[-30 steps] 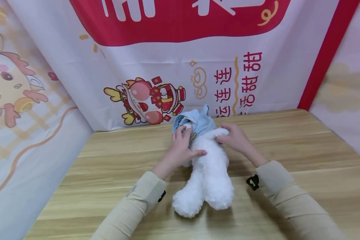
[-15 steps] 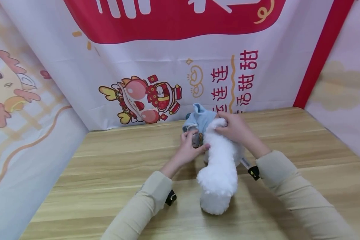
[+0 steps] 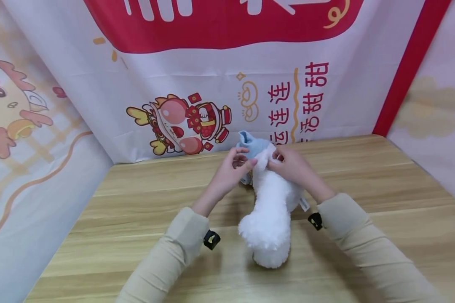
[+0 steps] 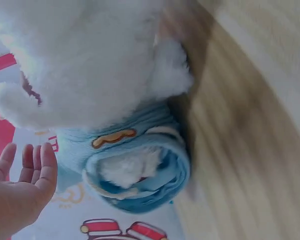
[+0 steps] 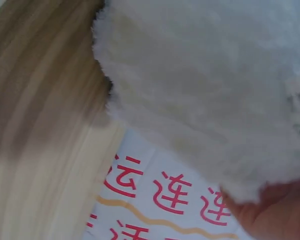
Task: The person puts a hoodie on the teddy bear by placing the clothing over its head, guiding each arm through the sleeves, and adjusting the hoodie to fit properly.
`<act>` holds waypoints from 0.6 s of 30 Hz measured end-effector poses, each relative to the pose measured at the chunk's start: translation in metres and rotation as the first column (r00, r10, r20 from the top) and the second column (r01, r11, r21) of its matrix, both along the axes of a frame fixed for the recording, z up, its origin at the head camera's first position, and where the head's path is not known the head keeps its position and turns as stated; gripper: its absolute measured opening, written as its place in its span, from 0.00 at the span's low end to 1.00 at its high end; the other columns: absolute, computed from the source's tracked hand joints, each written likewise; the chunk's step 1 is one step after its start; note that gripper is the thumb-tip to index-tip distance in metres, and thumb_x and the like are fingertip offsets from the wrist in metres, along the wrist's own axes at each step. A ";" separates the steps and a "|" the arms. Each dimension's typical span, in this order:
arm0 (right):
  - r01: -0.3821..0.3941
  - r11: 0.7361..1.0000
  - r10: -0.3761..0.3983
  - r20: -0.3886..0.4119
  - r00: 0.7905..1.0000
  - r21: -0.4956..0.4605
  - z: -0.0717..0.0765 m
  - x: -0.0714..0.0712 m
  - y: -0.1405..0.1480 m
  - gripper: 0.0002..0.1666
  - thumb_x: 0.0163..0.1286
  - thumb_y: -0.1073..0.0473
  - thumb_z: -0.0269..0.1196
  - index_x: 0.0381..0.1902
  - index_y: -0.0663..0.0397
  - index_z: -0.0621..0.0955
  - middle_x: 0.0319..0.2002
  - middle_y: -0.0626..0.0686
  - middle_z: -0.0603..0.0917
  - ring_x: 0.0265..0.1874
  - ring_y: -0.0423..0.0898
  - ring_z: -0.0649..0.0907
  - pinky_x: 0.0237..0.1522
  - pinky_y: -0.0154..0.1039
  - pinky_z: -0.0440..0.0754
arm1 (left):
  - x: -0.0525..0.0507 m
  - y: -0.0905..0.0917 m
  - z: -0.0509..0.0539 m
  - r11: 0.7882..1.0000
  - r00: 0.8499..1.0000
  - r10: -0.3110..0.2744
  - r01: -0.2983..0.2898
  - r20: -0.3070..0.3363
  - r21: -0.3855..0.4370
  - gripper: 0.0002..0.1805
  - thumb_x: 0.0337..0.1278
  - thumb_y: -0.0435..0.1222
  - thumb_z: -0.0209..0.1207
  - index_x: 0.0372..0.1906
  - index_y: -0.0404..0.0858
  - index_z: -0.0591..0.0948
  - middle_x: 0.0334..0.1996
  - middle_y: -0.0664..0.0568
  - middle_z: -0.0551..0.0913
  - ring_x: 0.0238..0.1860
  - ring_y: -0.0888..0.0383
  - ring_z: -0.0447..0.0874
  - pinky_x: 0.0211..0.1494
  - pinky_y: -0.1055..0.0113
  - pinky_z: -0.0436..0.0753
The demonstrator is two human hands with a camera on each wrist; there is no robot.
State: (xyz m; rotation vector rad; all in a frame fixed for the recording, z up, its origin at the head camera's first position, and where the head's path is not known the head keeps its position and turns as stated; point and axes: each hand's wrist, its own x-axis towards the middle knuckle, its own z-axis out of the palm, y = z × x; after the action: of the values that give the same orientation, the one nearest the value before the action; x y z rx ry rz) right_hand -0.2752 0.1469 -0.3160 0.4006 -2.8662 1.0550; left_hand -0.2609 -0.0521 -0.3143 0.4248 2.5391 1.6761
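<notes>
A white plush toy (image 3: 267, 210) lies on its side, legs toward the person. At its far end is a small blue garment (image 3: 253, 146); in the left wrist view the garment (image 4: 135, 165) has a brown patch, and white fur shows inside its wide opening. My right hand (image 3: 292, 166) pinches the plush's upper limb beside the garment; in the right wrist view only part of this hand (image 5: 280, 215) shows against the fur. My left hand (image 3: 231, 170) is beside the garment, fingers loosely bent; in the left wrist view that hand (image 4: 25, 195) holds nothing.
The wooden table (image 3: 144, 210) carries the plush. A white cloth backdrop (image 3: 98, 105) with red print stands close behind the toy, and another printed cloth (image 3: 41, 168) rises at the left. A white label (image 3: 304, 204) sticks out from the plush's right side.
The plush has turned from its front onto its side, so its legs overlap. My left hand has left the garment's opening and risen toward the pinched limb; my right hand keeps its grip.
</notes>
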 end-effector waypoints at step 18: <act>-0.387 0.920 0.393 0.161 0.905 -0.066 -0.019 0.008 0.032 0.50 0.57 0.44 0.69 0.73 0.38 0.58 0.67 0.63 0.58 0.65 0.61 0.62 0.60 0.65 0.68 | -0.010 -0.009 0.005 0.948 0.990 -0.115 0.084 -0.083 -0.308 0.20 0.68 0.45 0.52 0.61 0.43 0.75 0.49 0.44 0.80 0.42 0.53 0.75 0.43 0.64 0.78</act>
State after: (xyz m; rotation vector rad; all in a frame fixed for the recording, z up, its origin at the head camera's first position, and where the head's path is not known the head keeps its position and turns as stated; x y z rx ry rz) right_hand -0.2668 0.1792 -0.3350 0.9607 -2.9860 1.2449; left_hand -0.2710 -0.0613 -0.3096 0.6111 2.7325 1.2296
